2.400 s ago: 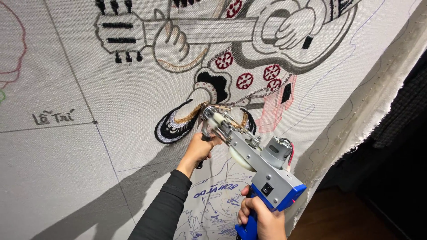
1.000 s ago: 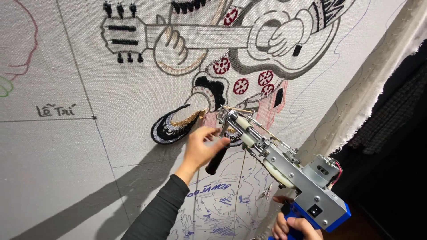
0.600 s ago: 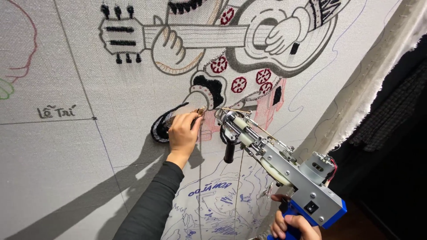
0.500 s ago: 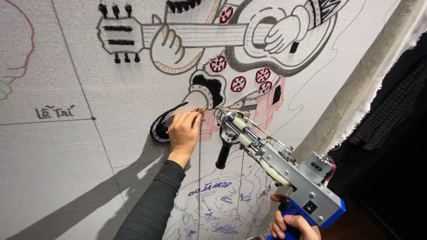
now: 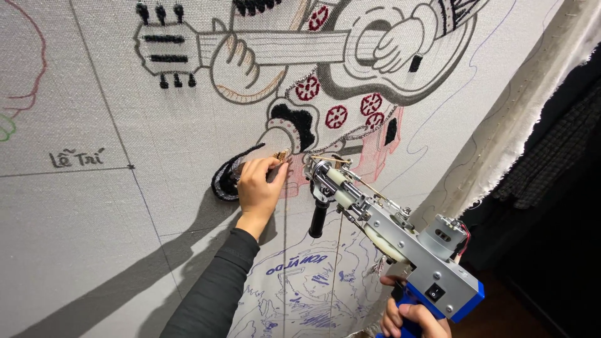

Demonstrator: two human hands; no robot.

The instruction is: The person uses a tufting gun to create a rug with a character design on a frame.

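Left hand [image 5: 260, 188]: my fingertips pinch the loose tan yarn [image 5: 281, 154] on the cloth [image 5: 94, 238], holding it taut.
Right hand [image 5: 410, 316]: clenched on the tufting gun [image 5: 388, 235] grip, nose just beside the yarn.

Left hand [image 5: 260, 188] pinching, right hand [image 5: 413, 318] clenched.

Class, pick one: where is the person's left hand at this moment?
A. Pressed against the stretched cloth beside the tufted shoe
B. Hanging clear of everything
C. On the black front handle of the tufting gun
A: the left hand rests on the cloth by the black shoe, while the black front handle of the tufting gun hangs untouched.
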